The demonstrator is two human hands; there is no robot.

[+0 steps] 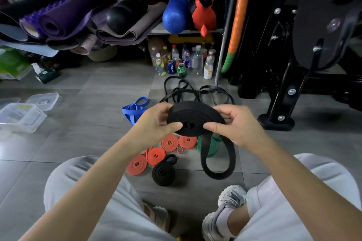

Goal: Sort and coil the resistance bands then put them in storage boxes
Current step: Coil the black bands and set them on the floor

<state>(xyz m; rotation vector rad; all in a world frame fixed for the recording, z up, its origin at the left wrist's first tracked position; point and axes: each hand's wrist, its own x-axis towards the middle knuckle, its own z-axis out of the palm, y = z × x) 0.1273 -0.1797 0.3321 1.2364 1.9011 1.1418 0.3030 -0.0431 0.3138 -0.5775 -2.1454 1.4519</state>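
Black band (193,117) is being pinched by left hand (156,123) and right hand (235,125), keeping the coil tight. Loose tail (217,174) is being left hanging, uncoiled.

Both hands, left (156,123) and right (238,126), raised, fingers pinching inward.

"PEPSI" runs vertically on the blue can (170,67), standing just left of the green can (181,70); the green can's label is too blurred to read.

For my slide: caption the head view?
Both hands coil a wide black band above finished coils on the floor.
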